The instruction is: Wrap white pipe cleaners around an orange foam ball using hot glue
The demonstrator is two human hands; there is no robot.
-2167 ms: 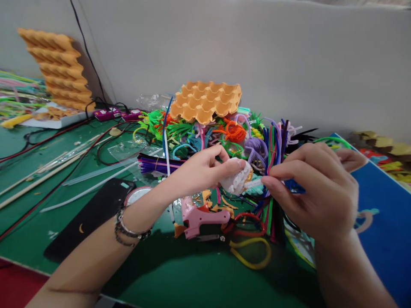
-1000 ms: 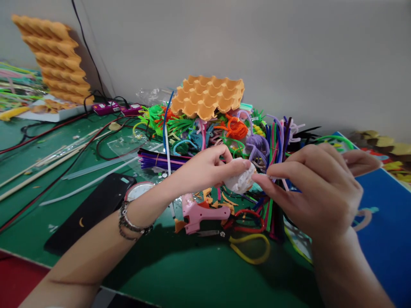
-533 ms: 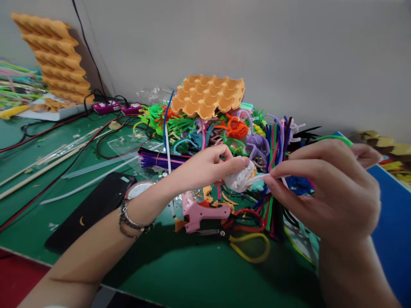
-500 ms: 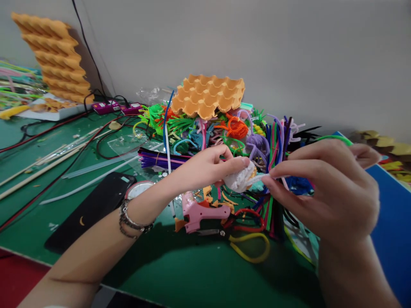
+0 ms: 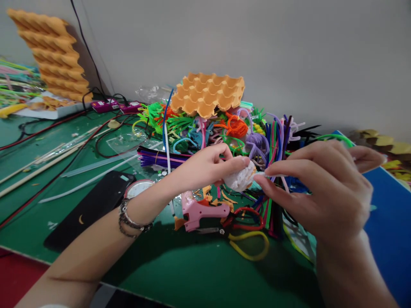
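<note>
My left hand (image 5: 221,164) is closed around a small cup-like piece (image 5: 240,179) wrapped in white pipe cleaner, with some orange showing at its right rim. Between thumb and forefinger, my right hand (image 5: 308,184) pinches a white pipe cleaner strand (image 5: 260,173) just right of that piece. The other fingers of this hand are partly curled. Below the hands lie a pink glue gun (image 5: 205,212) and scissors with one red and one yellow handle (image 5: 248,246).
Behind the hands, an orange egg tray (image 5: 208,94) rests on a heap of coloured pipe cleaners (image 5: 236,125). A black phone (image 5: 90,209) lies at left, near wooden sticks (image 5: 45,167) and cables. A blue board (image 5: 390,222) is at right.
My right hand has moved slightly left and closer to the white-wrapped piece, so less strand shows between them. My left hand stays nearly in place.
</note>
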